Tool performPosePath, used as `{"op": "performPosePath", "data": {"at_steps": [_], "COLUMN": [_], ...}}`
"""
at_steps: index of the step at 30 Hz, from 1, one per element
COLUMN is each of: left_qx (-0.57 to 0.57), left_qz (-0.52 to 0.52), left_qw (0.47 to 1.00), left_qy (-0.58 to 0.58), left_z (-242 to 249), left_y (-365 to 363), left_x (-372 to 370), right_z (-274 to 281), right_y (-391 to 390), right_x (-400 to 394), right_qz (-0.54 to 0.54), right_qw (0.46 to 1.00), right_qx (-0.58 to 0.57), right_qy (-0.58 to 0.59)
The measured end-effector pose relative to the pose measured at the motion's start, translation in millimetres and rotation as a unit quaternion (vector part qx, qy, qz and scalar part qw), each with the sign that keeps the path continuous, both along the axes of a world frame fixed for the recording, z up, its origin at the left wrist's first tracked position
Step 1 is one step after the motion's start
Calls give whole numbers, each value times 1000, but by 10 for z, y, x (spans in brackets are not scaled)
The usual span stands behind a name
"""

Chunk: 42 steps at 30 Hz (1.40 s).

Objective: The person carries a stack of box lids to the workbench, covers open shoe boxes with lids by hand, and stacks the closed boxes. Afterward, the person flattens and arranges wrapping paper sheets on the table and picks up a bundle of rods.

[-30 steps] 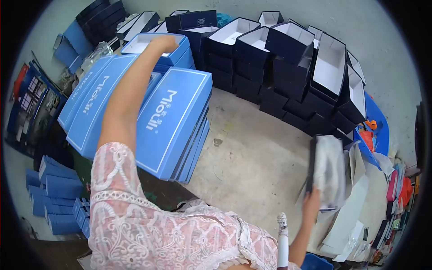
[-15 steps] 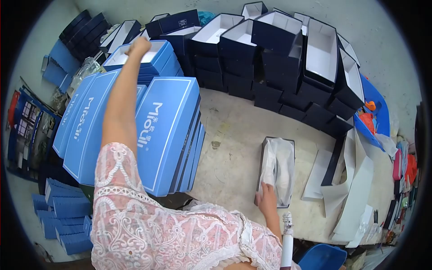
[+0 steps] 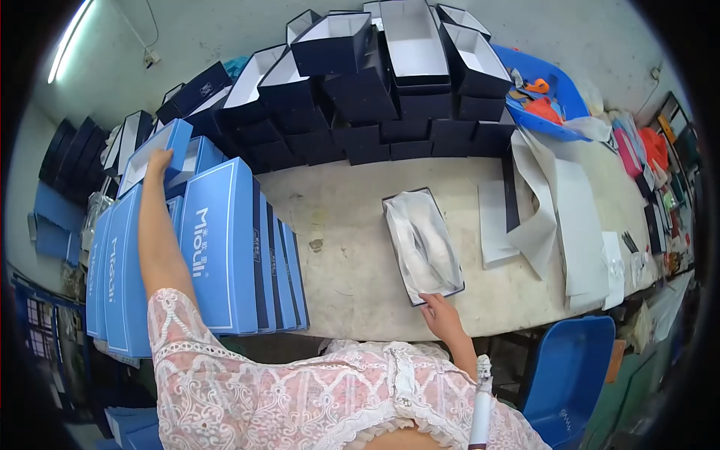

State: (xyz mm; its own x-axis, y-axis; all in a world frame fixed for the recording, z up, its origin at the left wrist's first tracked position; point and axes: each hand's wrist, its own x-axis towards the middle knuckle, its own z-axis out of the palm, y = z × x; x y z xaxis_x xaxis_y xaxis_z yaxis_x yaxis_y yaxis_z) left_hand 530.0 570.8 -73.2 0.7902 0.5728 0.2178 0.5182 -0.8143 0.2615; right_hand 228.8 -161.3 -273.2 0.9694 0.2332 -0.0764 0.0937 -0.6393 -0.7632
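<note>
At the far left, my left hand [image 3: 159,159] grips the near end of a blue shoebox lid [image 3: 180,141], which is raised and tilted above another blue lid [image 3: 208,155] with a white inside. My right hand [image 3: 444,319] is at the near end of a dark open shoebox [image 3: 403,276], its fingers closed on the rim. White tissue paper [image 3: 424,240] fills this box and covers what lies inside. Beside my left forearm stand stacks of closed blue boxes [image 3: 217,247] with white lettering.
Stacked dark open boxes [image 3: 360,94] line the back of the table [image 3: 337,225]. White paper sheets [image 3: 577,232] lie at the right. A blue basin [image 3: 562,82] with odds and ends stands behind them. A blue chair [image 3: 570,367] is at the front right.
My left hand has lifted a blue lid off the stack. My right hand has moved from the dark box's left side to its near end, and the box sits turned. The view has shifted right.
</note>
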Motion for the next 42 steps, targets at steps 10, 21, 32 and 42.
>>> {"op": "performPosePath", "data": {"at_steps": [10, 21, 32, 42], "left_qx": [30, 309, -249, -693], "left_qz": [3, -114, -592, -229], "left_qw": [997, 858, 761, 677], "left_qy": [-70, -394, -95, 90], "left_z": [254, 1425, 1910, -1336], "left_y": [-44, -2067, -4757, -5173], "left_x": [2, -668, -744, -436], "right_z": [-114, 40, 1551, 24], "right_y": [-85, -54, -747, -1024], "right_x": [-71, 63, 1221, 850], "right_qz": [48, 31, -78, -106], "right_qw": [997, 996, 917, 933], "right_qx": [-28, 44, 193, 320], "right_qy": [-49, -71, -339, 122]}}
